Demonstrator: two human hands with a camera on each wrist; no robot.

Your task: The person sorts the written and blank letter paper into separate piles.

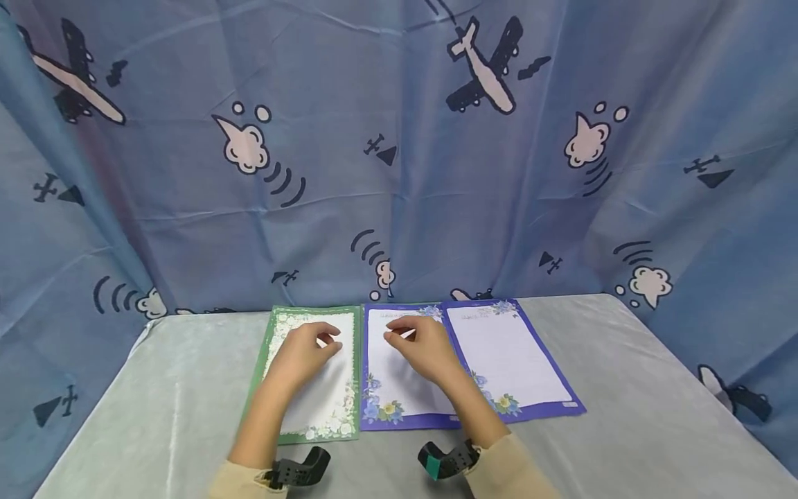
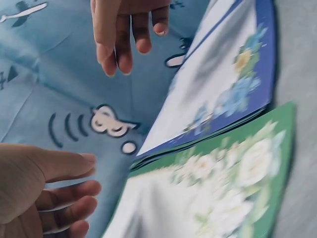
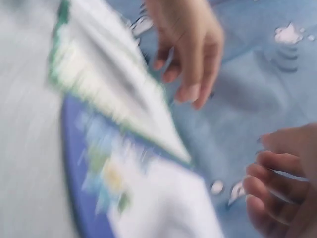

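Note:
My left hand [image 1: 307, 353] hovers above a green-bordered sheet of floral paper [image 1: 312, 395], fingers loosely bent and nothing between them. Over the middle sheet, a purple-bordered floral paper [image 1: 405, 374], hangs my right hand [image 1: 427, 346], also relaxed and holding nothing. A second purple-bordered sheet [image 1: 511, 353] lies to the right, along the middle one. In the left wrist view, the green sheet [image 2: 237, 198] and purple sheet [image 2: 247, 74] meet edge to edge, with layered edges at the join. The right wrist view is blurred; both hands appear apart from the paper there.
A pale grey cloth covers the table [image 1: 630, 416], which extends on both sides of the papers. Behind its far edge hangs a blue curtain [image 1: 424, 208] printed with planes and clouds. Black wrist-worn devices [image 1: 302, 470] sit at both cuffs.

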